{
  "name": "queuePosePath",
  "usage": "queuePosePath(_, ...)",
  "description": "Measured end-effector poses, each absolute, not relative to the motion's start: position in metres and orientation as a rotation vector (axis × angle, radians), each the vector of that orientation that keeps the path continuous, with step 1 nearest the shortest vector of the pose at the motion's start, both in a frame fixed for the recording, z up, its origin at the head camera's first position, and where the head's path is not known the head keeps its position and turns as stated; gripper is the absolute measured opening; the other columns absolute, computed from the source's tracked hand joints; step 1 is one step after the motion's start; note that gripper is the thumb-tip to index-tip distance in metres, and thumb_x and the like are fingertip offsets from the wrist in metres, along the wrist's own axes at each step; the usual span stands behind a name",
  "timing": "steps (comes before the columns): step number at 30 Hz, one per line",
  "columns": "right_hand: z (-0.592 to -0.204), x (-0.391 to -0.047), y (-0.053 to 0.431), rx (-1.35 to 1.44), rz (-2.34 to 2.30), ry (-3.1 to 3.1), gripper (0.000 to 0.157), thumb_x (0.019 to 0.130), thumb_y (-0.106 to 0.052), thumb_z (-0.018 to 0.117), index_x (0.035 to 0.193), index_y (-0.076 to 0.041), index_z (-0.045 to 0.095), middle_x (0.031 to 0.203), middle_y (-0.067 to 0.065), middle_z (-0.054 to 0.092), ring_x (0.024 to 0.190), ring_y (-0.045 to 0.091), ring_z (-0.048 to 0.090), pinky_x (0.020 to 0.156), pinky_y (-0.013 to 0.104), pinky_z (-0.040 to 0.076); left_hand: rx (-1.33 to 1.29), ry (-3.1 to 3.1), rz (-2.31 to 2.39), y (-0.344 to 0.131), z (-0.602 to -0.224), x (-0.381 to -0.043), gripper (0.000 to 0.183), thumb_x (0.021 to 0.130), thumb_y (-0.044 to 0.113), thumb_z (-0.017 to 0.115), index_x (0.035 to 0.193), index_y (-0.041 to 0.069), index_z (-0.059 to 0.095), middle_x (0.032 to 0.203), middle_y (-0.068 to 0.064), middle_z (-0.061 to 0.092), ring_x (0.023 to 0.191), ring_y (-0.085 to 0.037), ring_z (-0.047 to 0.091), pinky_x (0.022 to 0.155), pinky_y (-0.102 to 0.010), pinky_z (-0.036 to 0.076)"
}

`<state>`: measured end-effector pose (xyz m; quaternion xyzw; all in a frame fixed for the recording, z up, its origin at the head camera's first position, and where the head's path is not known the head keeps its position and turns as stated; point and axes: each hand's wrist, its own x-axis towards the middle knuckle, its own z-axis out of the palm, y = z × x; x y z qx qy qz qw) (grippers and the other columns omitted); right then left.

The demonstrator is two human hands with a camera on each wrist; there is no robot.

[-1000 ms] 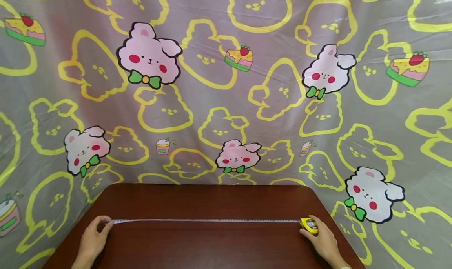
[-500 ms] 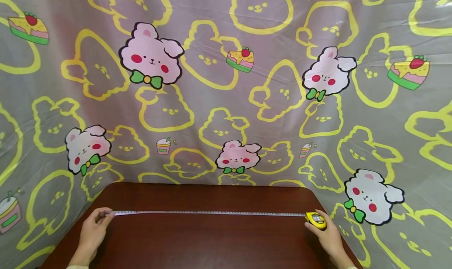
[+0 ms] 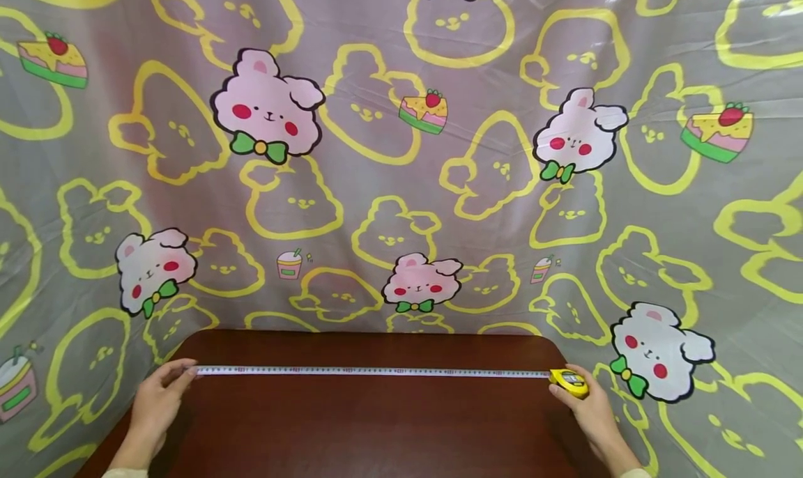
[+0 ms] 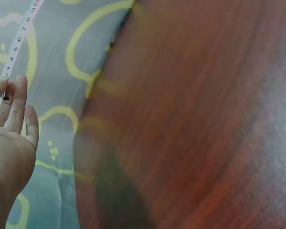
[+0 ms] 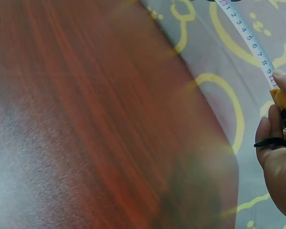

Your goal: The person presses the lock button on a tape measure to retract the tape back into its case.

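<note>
I see the left hand over the left edge of the surface, thumb and fingers pinching the free end of the white tape. Tape runs straight rightward, roughly parallel to the far edge; can't tell if it touches down. Yellow case at the other end, by the right edge, gripped in the right hand, thumb nearside, fingers farside. Right wrist cam: black strap against those fingers. Patterned curtain behind.

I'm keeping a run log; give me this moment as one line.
left hand: pinches tape end; right hand: grips yellow case; tape blade: extended straight between hands; backdrop: patterned curtain
</note>
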<state>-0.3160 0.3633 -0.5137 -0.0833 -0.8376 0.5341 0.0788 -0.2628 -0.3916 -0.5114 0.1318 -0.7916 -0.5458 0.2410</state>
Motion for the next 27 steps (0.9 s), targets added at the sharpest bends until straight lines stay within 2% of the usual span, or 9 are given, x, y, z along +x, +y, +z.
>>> queuePosePath(5,-0.502,-0.314,0.361,-0.230,1.566,-2.484,0.081,0.093,-0.032,0.081,0.154,-0.002,0.036,0.139,0.024,0.039,0.108,0.032,0.048,0.074,0.027,0.049,0.304,-1.898,-1.788,-0.389,-0.501,-0.261,0.005,0.100,0.015,0.071,0.104,0.014,0.075,0.085,0.003,0.070,0.075,-0.002,0.066,0.068,-0.014,0.051)
queuePosePath(8,-0.495,-0.313,0.359,-0.211,1.560,-2.469,0.079,0.094,-0.029,0.080,0.154,-0.003,0.036,0.138,0.024,0.039,0.105,0.029,0.049,0.073,0.026,0.050,0.254,-1.784,-1.875,-0.388,-0.497,-0.260,0.009,0.099,0.009,0.072,0.101,0.017,0.075,0.085,0.001,0.069,0.075,-0.003,0.066,0.068,-0.015,0.052)
queuePosePath(11,-0.489,-0.313,0.356,-0.182,1.560,-2.432,0.074,0.094,-0.023,0.080,0.153,-0.004,0.038,0.135,0.025,0.041,0.097,0.024,0.052,0.070,0.028,0.051,0.232,-1.762,-1.878,-0.388,-0.493,-0.259,0.011,0.099,0.008,0.071,0.100,0.018,0.076,0.085,0.003,0.068,0.075,-0.002,0.065,0.068,-0.014,0.052)
queuePosePath(15,-0.482,-0.313,0.351,-0.184,1.575,-2.377,0.071,0.093,-0.023,0.081,0.150,-0.006,0.041,0.130,0.022,0.044,0.090,0.019,0.053,0.067,0.030,0.051,0.220,-1.767,-1.873,-0.388,-0.489,-0.257,0.013,0.100,0.009,0.070,0.100,0.021,0.076,0.087,0.006,0.067,0.076,-0.002,0.064,0.069,-0.014,0.051)
queuePosePath(18,-0.478,-0.313,0.349,-0.203,1.578,-2.372,0.073,0.093,-0.026,0.082,0.149,-0.006,0.041,0.130,0.022,0.044,0.090,0.019,0.053,0.067,0.030,0.051,0.216,-1.784,-1.861,-0.388,-0.488,-0.256,0.012,0.101,0.011,0.070,0.101,0.021,0.075,0.088,0.006,0.066,0.076,-0.002,0.063,0.068,-0.014,0.051)
queuePosePath(27,-0.472,-0.312,0.350,-0.177,1.549,-2.383,0.063,0.095,-0.018,0.079,0.144,-0.003,0.043,0.128,0.023,0.047,0.093,0.021,0.053,0.069,0.028,0.051,0.220,-1.814,-1.795,-0.389,-0.481,-0.257,0.019,0.102,0.007,0.066,0.100,0.024,0.075,0.087,0.009,0.063,0.075,-0.002,0.060,0.066,-0.014,0.049)
